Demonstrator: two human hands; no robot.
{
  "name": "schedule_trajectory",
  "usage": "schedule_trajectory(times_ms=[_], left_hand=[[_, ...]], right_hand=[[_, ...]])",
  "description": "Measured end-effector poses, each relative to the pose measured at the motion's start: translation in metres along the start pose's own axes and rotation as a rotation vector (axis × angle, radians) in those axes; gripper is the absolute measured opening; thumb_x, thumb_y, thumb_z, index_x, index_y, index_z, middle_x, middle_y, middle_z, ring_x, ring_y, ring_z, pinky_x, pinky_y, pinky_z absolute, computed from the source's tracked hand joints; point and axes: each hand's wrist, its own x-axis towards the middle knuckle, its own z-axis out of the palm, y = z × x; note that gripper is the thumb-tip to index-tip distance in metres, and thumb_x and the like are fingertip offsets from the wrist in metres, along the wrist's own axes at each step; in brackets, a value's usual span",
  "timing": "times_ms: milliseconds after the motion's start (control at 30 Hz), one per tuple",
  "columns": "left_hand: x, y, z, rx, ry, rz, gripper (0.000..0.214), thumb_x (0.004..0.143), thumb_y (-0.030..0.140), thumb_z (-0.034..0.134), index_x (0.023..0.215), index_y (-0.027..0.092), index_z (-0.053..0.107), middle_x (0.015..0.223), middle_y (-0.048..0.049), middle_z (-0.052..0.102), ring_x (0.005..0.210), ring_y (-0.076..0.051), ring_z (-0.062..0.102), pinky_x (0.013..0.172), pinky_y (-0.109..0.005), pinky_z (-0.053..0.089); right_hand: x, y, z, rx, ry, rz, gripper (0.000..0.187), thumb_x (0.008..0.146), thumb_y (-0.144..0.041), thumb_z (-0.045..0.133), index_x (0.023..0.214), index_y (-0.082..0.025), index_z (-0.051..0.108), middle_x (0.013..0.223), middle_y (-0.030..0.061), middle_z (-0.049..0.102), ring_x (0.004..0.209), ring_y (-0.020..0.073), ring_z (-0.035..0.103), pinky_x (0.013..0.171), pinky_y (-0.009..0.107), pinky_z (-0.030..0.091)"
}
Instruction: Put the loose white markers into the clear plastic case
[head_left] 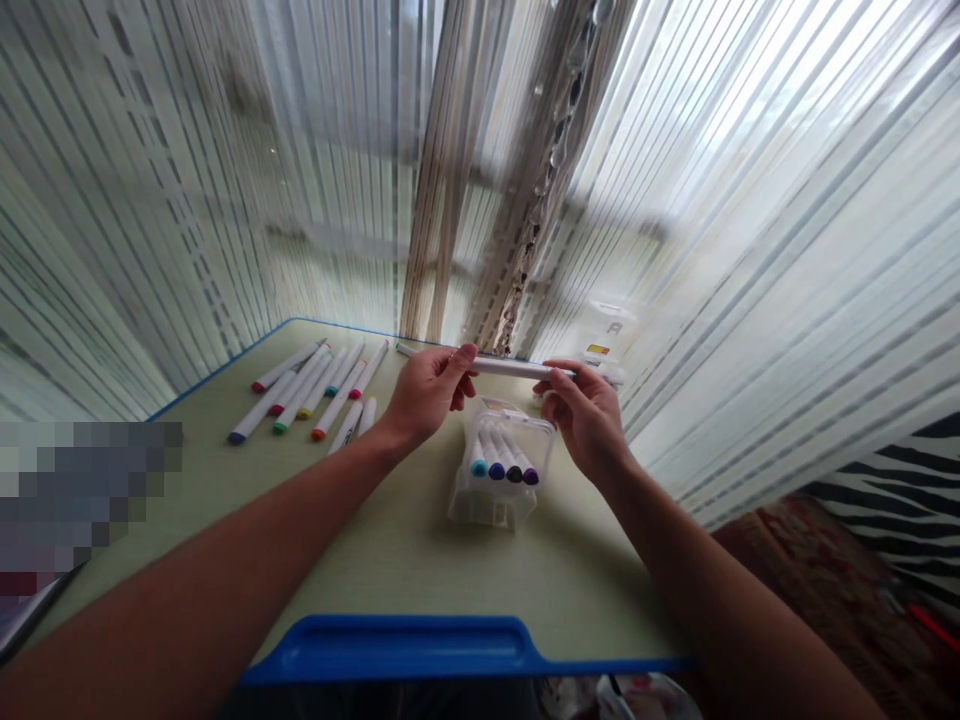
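Note:
Between my two hands a white marker (514,368) is held level above the table. My left hand (431,388) pinches its left end. At the other end, where a bit of green shows, the fingers of my right hand (583,405) are closed on it. Below the marker stands a clear plastic case (491,508). Several white markers with turquoise, blue, black and purple ends (504,470) lie side by side in it. Left of my left hand, loose white markers (300,390) with coloured ends are spread on the table.
The pale green table (360,545) has a blue rim with a moulded blue tray (405,645) at the near edge. String curtains (337,200) hang right behind it. A clear plastic lid (607,325) stands behind my right hand. A patterned rug (795,570) lies at lower right.

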Motion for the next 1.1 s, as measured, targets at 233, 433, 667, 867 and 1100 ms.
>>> schedule_trajectory(times_ms=[233,433,667,867,1100], left_hand=[[-0.002,0.006,0.003,-0.092,0.019,0.016,0.035,0.089,0.046,0.068,0.088,0.011,0.068,0.062,-0.0008,0.064,0.043,-0.007,0.053,0.041,-0.019,0.041],[-0.005,0.013,0.006,-0.121,0.011,0.028,0.020,0.090,0.025,0.065,0.101,0.009,0.068,0.071,-0.0014,0.066,0.044,-0.006,0.053,0.043,-0.020,0.043],[-0.003,0.010,0.005,-0.116,0.028,0.030,0.019,0.090,0.025,0.064,0.101,0.010,0.068,0.070,-0.0013,0.065,0.045,-0.007,0.053,0.042,-0.019,0.043],[-0.001,0.009,0.004,-0.122,0.068,0.058,0.018,0.089,0.025,0.065,0.099,0.011,0.068,0.070,-0.0014,0.065,0.045,-0.007,0.053,0.042,-0.019,0.043],[-0.008,0.023,0.008,-0.174,0.084,0.128,0.028,0.085,0.033,0.074,0.101,0.010,0.072,0.076,-0.0025,0.066,0.050,-0.007,0.054,0.045,-0.020,0.043]], right_hand=[[0.004,0.002,-0.003,-0.028,0.079,0.039,0.037,0.077,-0.050,0.081,0.079,-0.016,0.067,0.066,0.0011,0.071,0.036,0.0063,0.053,0.033,0.019,0.036],[0.008,0.007,-0.007,-0.046,0.127,0.062,0.047,0.075,-0.059,0.079,0.071,-0.014,0.067,0.055,0.0028,0.067,0.034,0.0083,0.052,0.032,0.021,0.034],[0.007,0.008,-0.007,-0.037,0.108,0.060,0.044,0.077,-0.058,0.077,0.072,-0.015,0.067,0.057,0.0029,0.068,0.036,0.0087,0.052,0.033,0.021,0.035],[0.005,0.006,-0.005,-0.066,0.050,0.040,0.031,0.072,-0.041,0.085,0.089,-0.018,0.074,0.070,0.0000,0.071,0.042,0.0068,0.054,0.038,0.020,0.038],[0.005,0.010,-0.003,-0.204,-0.017,0.061,0.036,0.069,-0.044,0.086,0.093,-0.018,0.077,0.075,0.0008,0.069,0.048,0.0082,0.055,0.040,0.022,0.040]])
